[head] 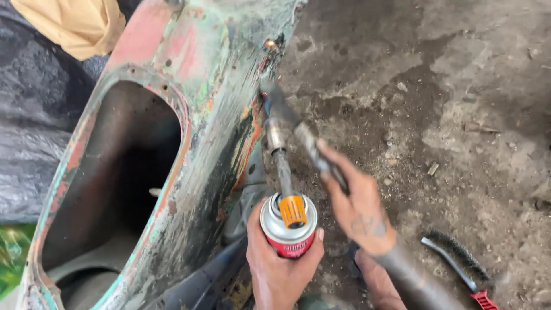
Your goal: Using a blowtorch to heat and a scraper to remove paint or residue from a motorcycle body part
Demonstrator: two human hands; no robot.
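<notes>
Two bare hands, both busy, near the bottom middle of the view. Left hand (280, 270) wrapped around a small red and silver gas can (288, 228), grip pressed together on its wall, thumb up the right side. Can held upright toward the camera, orange knob (293, 210) on top, thin metal torch tube (278, 150) running straight away from it toward the far side.

Right hand (360, 211) just right of the can, close to it but apart, fingers pinched shut on the shaft of a slim metal scraping tool (306, 142). Long axis of that tool slanted from near right to far left, crossing the torch tube so both tips meet at one spot on the edge of the worn metal body shell (209, 86). Spot of contact far and slightly left of both hands; right hand the nearer to it. Small orange glow (270, 43) farther up the same edge.

Shell itself flaked in green, red and rust, filling the left half, with a large dark opening (115, 172) left of the worked edge. Open room only to the right: rough, dirty concrete floor (453, 115), with a wire brush (459, 261) lying near right, well apart from the tool tips. Tan cloth (74, 23) and black sheet (31, 115) at far left.
</notes>
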